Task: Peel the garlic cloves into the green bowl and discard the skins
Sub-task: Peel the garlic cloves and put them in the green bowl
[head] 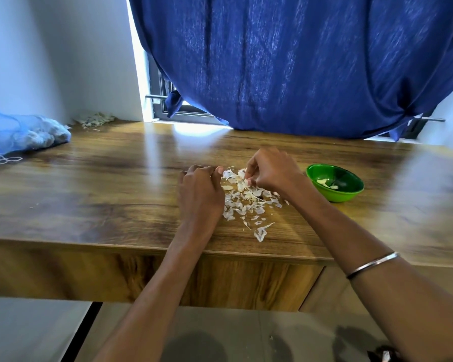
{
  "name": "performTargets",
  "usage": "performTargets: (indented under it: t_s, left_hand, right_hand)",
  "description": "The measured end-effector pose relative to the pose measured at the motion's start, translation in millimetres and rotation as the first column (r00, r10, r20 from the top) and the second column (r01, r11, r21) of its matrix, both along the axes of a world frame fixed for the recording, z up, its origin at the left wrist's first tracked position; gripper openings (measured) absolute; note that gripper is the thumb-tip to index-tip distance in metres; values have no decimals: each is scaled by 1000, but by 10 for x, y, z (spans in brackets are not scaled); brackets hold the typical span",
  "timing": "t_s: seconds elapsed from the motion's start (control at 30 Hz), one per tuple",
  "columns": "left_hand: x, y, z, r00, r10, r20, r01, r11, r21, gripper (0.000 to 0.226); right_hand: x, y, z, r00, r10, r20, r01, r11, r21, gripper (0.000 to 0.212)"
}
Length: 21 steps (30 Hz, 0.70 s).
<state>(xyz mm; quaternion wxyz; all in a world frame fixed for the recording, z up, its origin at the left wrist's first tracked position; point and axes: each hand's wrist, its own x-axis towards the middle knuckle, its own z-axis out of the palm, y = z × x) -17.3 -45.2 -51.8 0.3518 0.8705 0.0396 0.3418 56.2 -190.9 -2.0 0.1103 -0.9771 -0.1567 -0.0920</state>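
Observation:
A pile of white garlic skins (246,202) lies on the wooden table (102,184) between my hands. My left hand (200,189) is at the pile's left edge with its fingers curled, thumb and fingertips pinched together at a skin. My right hand (271,169) hovers over the pile's far side, fingers curled down and pinching a pale piece, skin or clove I cannot tell. The green bowl (349,193) stands to the right of my right hand and holds a few peeled cloves (324,182).
A blue mesh bag (19,134) lies at the table's far left. Another heap of skins (94,119) sits in the back left corner. A blue curtain (298,61) hangs behind the table. The table's front edge runs under my forearms.

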Motion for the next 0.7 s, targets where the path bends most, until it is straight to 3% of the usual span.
performTargets:
  t_s: [0.13,0.33,0.47,0.7]
  left_hand:
    - [-21,-7,33,999,-11,43,11,1000,13,27]
    - [-57,-34,78,1000,-24,-11,24,1000,-6,24]
    - [-13,-32,40,995,-88,-49,88,996,0,47]
    - [-82,-61,101,946,-298,125,307,949,-69,40]
  right_hand:
    - [-26,-57,21,1000,1,-31,0,1000,30,12]
    - [-42,-214,5,1000,9,-15,-5,973,229,33]
    - [-98,-294,-1,999,31,-5,-28,953,303,33]
    - [-102,-391,-51,1000,25,-11,-20,950,311,22]
